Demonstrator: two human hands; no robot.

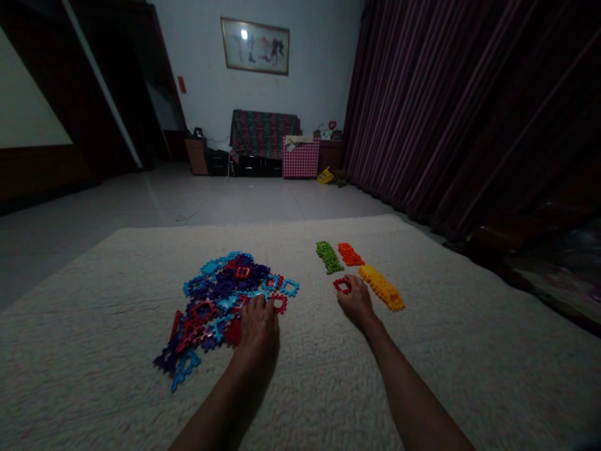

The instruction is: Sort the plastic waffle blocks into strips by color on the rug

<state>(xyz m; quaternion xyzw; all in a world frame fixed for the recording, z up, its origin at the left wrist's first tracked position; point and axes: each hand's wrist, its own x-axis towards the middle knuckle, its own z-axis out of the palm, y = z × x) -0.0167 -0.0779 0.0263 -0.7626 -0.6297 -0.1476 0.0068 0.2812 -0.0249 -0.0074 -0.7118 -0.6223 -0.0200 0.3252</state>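
My right hand [357, 299] is closed in a pinch on a red toothed building piece [342, 286], a small square frame with an open middle. It is just in front of a green row of toothed pieces [329, 257] and left of a yellow row [381, 288]. My left hand [260, 321] reaches onto the right edge of a mixed pile of purple, blue and red toothed pieces [220, 282]. Its fingers curl downward close together, and their tips are hidden. Beside its thumb is another red square frame [280, 304].
An orange group of toothed pieces [350, 254] lies behind the yellow row. Everything rests on a pale textured mat [310, 388] on a tiled floor [263, 200]. Dark curtains [422, 94] hang at right; a low cabinet with a checked cloth [300, 158] stands at the far wall.
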